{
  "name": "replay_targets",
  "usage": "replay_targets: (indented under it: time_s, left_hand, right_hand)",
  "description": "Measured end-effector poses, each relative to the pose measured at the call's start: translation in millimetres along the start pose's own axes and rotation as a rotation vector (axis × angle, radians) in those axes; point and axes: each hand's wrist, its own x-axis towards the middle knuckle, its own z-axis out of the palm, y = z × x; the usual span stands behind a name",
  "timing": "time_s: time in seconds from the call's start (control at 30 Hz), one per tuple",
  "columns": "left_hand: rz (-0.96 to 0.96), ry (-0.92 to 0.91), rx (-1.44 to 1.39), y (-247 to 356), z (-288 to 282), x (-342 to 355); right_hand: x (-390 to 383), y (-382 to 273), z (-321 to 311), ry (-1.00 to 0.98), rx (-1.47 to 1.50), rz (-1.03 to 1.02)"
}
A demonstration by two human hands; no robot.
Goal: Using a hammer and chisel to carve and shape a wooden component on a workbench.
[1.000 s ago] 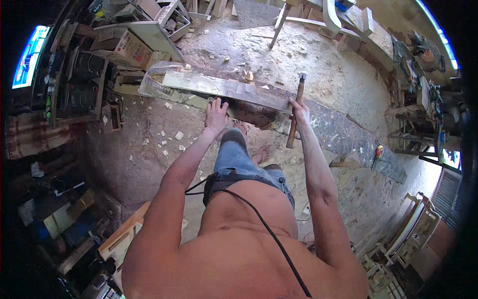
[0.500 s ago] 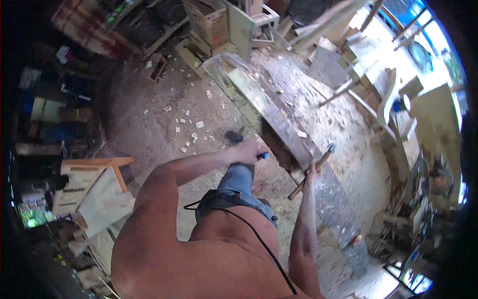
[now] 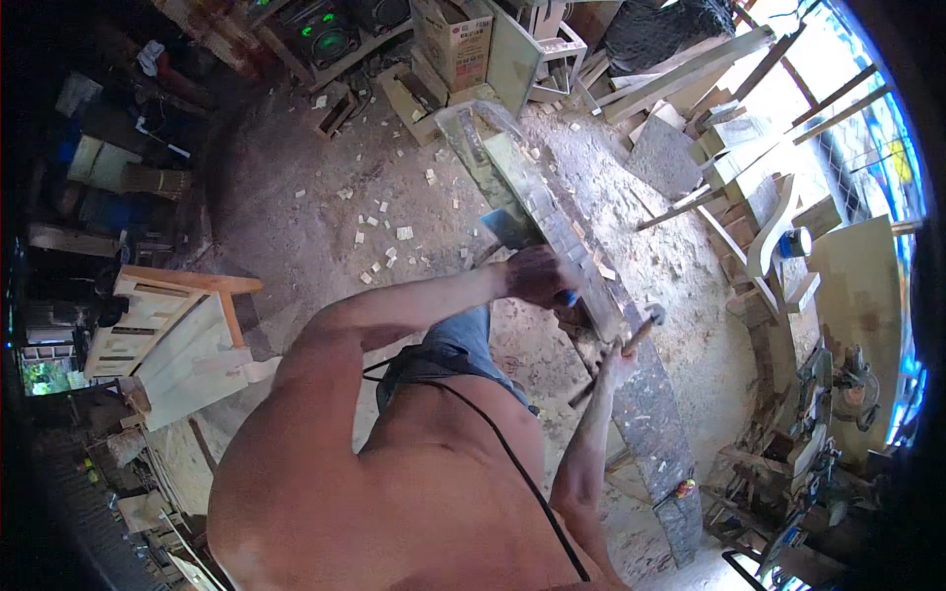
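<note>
My left hand (image 3: 540, 276) is closed around a tool whose blue handle end (image 3: 566, 297) sticks out at the near side of the fist. Beyond the fist shows a flat, broad blue-grey piece (image 3: 505, 225) that seems part of it; its exact kind is unclear. The hand is over the left edge of a long worn wooden bench (image 3: 658, 433). My right hand (image 3: 616, 362) grips a hammer (image 3: 642, 333) by its wooden handle, with the metal head pointing away to the upper right. A pale board (image 3: 520, 177) lies along the bench's far part.
Small wood offcuts (image 3: 404, 233) litter the floor left of the bench. At the back are a cardboard box (image 3: 463, 47) and an open wooden box (image 3: 414, 98). A slatted wooden piece (image 3: 163, 325) stands at left. Lumber and a curved wooden part (image 3: 769, 231) lie at right.
My left hand has moved right and slightly nearer, bringing the blue-handled tool to the bench edge. My right hand with the hammer has shifted slightly nearer me. The view has shifted a little.
</note>
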Motion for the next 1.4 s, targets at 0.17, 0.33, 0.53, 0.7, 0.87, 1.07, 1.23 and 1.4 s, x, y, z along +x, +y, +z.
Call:
replay_targets:
  time_s: [0.17, 0.33, 0.53, 0.7, 0.87, 1.07, 1.23, 1.4]
  left_hand:
    - [0.057, -0.066, 0.082, -78.2, -11.7, 49.1]
    - [0.014, 0.133, 0.064, -201.4, -18.1, 38.5]
    - [-0.178, 0.122, -0.095, -233.1, -24.1, 42.1]
    - [-0.268, 0.093, -0.142, -239.1, -34.2, 37.6]
    - [-0.11, 0.098, -0.211, -261.1, -31.3, 21.3]
    - [-0.02, 0.106, -0.232, -236.2, -24.8, 27.2]
    - [-0.054, 0.036, -0.139, -270.1, -29.8, 14.0]
    - [-0.08, 0.159, -0.114, -263.7, -30.3, 21.4]
  right_hand:
    - [-67.6, -3.6, -69.3, -0.028, 0.113, 0.079]
    - [-148.9, -54.8, -50.2, -0.061, 0.109, 0.169]
    - [-249.3, -151.2, 36.4, 0.094, 0.266, 0.332]
    - [-284.8, -201.8, 57.1, 0.279, 0.248, 0.316]
    - [-271.2, -307.3, 25.1, 0.563, 0.704, 0.106]
    - [-162.5, -194.4, 183.7, 0.56, -0.756, 0.176]
    - [-183.3, -202.1, 215.8, 0.084, -0.115, -0.121]
    - [-215.5, -288.4, 73.6, 0.704, 0.564, -0.091]
